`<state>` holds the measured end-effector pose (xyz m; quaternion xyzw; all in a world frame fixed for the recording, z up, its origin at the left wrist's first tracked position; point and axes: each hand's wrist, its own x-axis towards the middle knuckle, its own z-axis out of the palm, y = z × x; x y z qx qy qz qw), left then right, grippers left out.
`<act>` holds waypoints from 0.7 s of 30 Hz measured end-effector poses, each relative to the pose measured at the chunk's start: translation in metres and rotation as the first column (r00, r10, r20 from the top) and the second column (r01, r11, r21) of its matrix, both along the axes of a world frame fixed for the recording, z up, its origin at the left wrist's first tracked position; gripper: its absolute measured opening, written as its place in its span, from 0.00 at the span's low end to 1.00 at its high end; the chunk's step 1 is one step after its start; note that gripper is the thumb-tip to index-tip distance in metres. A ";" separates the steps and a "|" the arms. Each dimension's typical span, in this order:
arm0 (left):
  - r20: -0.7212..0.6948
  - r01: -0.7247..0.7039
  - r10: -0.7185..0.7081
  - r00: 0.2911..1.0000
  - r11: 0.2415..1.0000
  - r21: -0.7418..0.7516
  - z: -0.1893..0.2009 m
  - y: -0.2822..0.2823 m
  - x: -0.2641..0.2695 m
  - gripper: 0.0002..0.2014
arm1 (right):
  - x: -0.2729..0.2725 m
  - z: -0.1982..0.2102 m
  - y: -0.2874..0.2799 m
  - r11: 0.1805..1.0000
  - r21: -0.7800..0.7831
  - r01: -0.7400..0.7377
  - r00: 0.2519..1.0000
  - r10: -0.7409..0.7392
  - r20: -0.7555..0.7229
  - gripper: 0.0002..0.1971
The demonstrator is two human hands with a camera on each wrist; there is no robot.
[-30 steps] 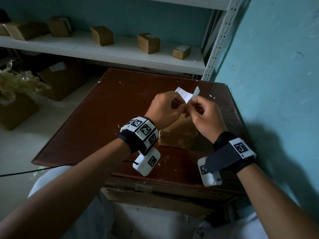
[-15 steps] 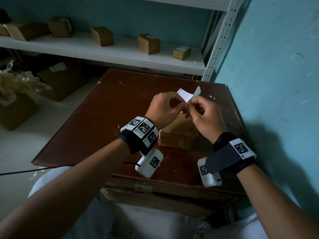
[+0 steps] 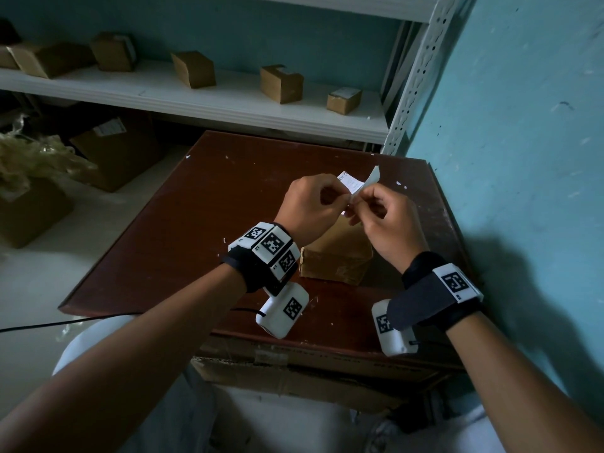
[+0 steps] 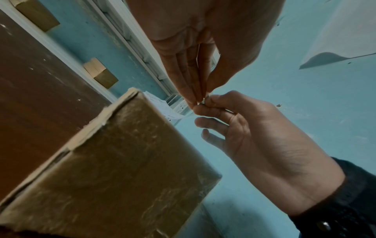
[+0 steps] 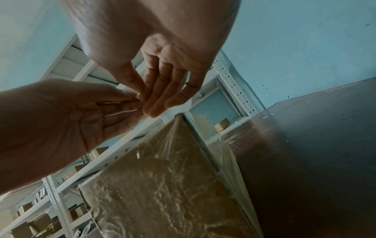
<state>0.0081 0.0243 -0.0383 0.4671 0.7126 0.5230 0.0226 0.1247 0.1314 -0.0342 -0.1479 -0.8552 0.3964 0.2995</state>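
Above the brown cardboard box (image 3: pixel 336 256) on the dark table (image 3: pixel 196 207), the left hand (image 3: pixel 310 204) and right hand (image 3: pixel 389 223) both pinch a small white printed label (image 3: pixel 351 185). Compared with a second ago it has hardly moved; its thin backing is perhaps only starting to peel. Clear glossy tape wraps the box.

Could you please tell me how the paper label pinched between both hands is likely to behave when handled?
The label looks thin and probably floppy: one strip bends away from the printed part. It is likely very light, since the left hand and right hand carry it by fingertip pinches alone. It could tear if pulled hard.
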 end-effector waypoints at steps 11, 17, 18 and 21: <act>-0.011 -0.019 0.019 1.000 1.000 0.007 0.004 -0.001 0.001 0.04 | 0.000 -0.003 -0.003 1.000 0.000 -0.001 1.000 0.001 0.027 0.05; 0.001 -0.003 0.003 1.000 1.000 0.018 0.005 -0.002 0.000 0.05 | 0.000 -0.002 -0.004 1.000 -0.014 -0.009 1.000 0.010 0.027 0.05; 0.002 0.000 0.000 1.000 1.000 0.018 0.004 -0.002 0.000 0.05 | 0.000 -0.002 -0.004 1.000 -0.013 -0.011 0.999 0.011 0.030 0.05; 0.004 0.005 -0.006 1.000 1.000 0.022 0.004 -0.002 0.000 0.05 | 0.000 -0.001 -0.004 1.000 -0.022 -0.016 0.999 0.017 0.033 0.05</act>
